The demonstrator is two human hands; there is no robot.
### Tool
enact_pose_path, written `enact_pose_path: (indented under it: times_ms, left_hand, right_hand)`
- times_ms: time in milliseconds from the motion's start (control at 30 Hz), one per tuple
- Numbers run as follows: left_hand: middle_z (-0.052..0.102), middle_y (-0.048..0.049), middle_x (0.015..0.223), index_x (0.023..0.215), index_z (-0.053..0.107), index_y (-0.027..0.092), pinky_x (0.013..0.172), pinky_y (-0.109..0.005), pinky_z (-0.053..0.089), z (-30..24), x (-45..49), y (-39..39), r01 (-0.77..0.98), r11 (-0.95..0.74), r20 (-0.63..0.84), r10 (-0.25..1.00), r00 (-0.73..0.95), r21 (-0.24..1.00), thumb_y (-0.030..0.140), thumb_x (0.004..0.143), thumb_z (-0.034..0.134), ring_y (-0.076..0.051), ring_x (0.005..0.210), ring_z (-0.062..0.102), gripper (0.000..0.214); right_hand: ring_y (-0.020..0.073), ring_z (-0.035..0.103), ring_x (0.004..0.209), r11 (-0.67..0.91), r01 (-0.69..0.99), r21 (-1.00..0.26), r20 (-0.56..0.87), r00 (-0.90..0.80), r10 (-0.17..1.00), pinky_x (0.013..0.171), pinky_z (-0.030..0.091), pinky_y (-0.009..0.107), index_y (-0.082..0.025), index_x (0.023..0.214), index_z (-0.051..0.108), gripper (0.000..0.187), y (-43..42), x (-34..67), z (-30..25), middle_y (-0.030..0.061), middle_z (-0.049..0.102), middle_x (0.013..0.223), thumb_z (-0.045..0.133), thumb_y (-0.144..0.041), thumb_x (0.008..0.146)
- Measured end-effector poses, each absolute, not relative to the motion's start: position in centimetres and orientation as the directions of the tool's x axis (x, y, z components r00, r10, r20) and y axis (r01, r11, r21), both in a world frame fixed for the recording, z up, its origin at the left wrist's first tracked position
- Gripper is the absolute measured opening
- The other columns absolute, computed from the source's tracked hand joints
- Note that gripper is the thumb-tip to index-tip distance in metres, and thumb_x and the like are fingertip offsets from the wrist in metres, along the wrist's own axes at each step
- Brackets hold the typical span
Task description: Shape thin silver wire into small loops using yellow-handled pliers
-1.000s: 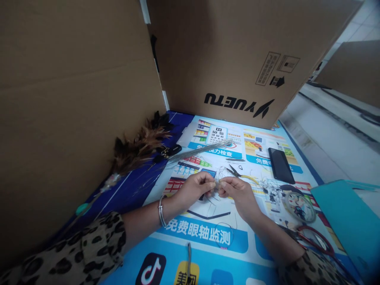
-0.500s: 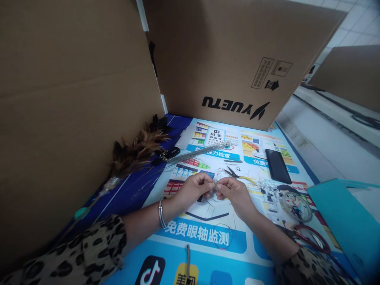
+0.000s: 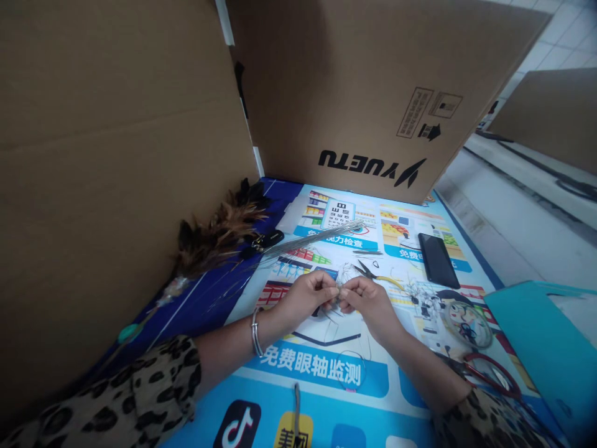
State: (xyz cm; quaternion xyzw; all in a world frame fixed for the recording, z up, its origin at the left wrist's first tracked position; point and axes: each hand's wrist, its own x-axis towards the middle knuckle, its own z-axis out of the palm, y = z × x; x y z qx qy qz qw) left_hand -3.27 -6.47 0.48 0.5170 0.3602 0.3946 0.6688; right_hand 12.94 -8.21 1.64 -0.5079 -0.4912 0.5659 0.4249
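Note:
My left hand (image 3: 313, 292) and my right hand (image 3: 366, 300) meet fingertip to fingertip over the printed table cover. Both are closed in a pinch on a small piece of thin wire (image 3: 339, 294), mostly hidden by the fingers. Fine strands show just below them. Just beyond the right hand lie pliers with yellow handles (image 3: 389, 281). A long bundle of thin straight wires (image 3: 317, 238) rests farther back, to the left. A loose loop of thin wire (image 3: 353, 371) is on the cover nearer to me.
Brown feathers (image 3: 219, 233) lie against the left cardboard wall (image 3: 116, 124); another cardboard panel (image 3: 373, 74) stands behind. To the right are a black phone (image 3: 438, 260), a clear round dish (image 3: 467, 325), red-handled scissors (image 3: 494, 374) and a teal box (image 3: 532, 342).
The view has shifted very slightly. Both hands keep the same pinch at nearly the same spot, and nothing else has visibly moved.

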Motion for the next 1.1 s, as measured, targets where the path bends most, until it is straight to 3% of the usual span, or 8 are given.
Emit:
enact_pose_path:
  times_ms: [567, 733, 800, 900, 1100]
  left_hand:
    - [0.056, 0.0002, 0.062, 0.074, 0.05, 0.014, 0.047, -0.019, 0.038, 0.3, -3.4, -6.6, -0.16, 0.186, -0.101, 0.898, 0.429, 0.969, 0.029, 0.076, 0.061, -0.008, 0.052, 0.051, 0.018]
    - [0.056, 0.0007, 0.062, 0.075, 0.051, 0.014, 0.048, -0.02, 0.04, 0.7, -3.5, -6.5, -0.151, 0.16, -0.082, 0.901, 0.425, 0.975, 0.03, 0.076, 0.061, -0.008, 0.05, 0.051, 0.019]
    - [0.055, 0.0008, 0.061, 0.076, 0.051, 0.014, 0.047, -0.02, 0.04, 0.7, -3.5, -6.4, -0.112, 0.143, -0.085, 0.907, 0.412, 0.983, 0.031, 0.076, 0.06, -0.008, 0.049, 0.05, 0.019]
    - [0.054, 0.0017, 0.062, 0.077, 0.052, 0.014, 0.043, -0.019, 0.038, 0.6, -3.6, -6.2, -0.017, 0.102, -0.089, 0.925, 0.369, 0.995, 0.032, 0.076, 0.059, -0.008, 0.046, 0.049, 0.019]
    - [0.053, 0.0024, 0.066, 0.077, 0.054, 0.015, 0.042, -0.018, 0.038, 0.1, -3.9, -5.3, 0.161, 0.007, -0.06, 0.943, 0.328, 0.987, 0.029, 0.074, 0.058, -0.007, 0.046, 0.048, 0.014]
  right_hand:
    - [0.0122, 0.058, 0.053, -0.163, 0.038, -0.986, -0.167, -0.156, 0.974, 0.055, 0.048, 0.026, -0.015, 0.078, 0.059, 0.019, -8.3, 13.2, 1.8, -0.0003, 0.062, 0.057, 0.064, -0.032, 0.073]
    - [0.0114, 0.056, 0.056, -0.153, 0.211, -0.966, -0.199, -0.217, 0.956, 0.056, 0.045, 0.024, -0.016, 0.083, 0.061, 0.022, -8.1, 14.5, 2.5, -0.0001, 0.061, 0.062, 0.057, -0.036, 0.078]
    - [0.011, 0.054, 0.057, -0.073, 0.397, -0.915, -0.176, -0.229, 0.957, 0.055, 0.042, 0.022, -0.017, 0.081, 0.062, 0.018, -7.9, 15.0, 2.9, -0.0009, 0.059, 0.063, 0.055, -0.034, 0.079]
    - [0.0108, 0.053, 0.063, 0.163, 0.678, -0.717, -0.074, -0.307, 0.949, 0.057, 0.037, 0.022, -0.02, 0.073, 0.063, 0.011, -7.8, 15.6, 3.6, -0.0016, 0.059, 0.068, 0.055, -0.026, 0.078]
    - [0.0116, 0.053, 0.071, 0.299, 0.857, -0.42, -0.104, -0.373, 0.922, 0.063, 0.034, 0.022, -0.021, 0.073, 0.063, 0.009, -8.3, 15.4, 3.9, -0.0002, 0.058, 0.077, 0.058, -0.027, 0.077]
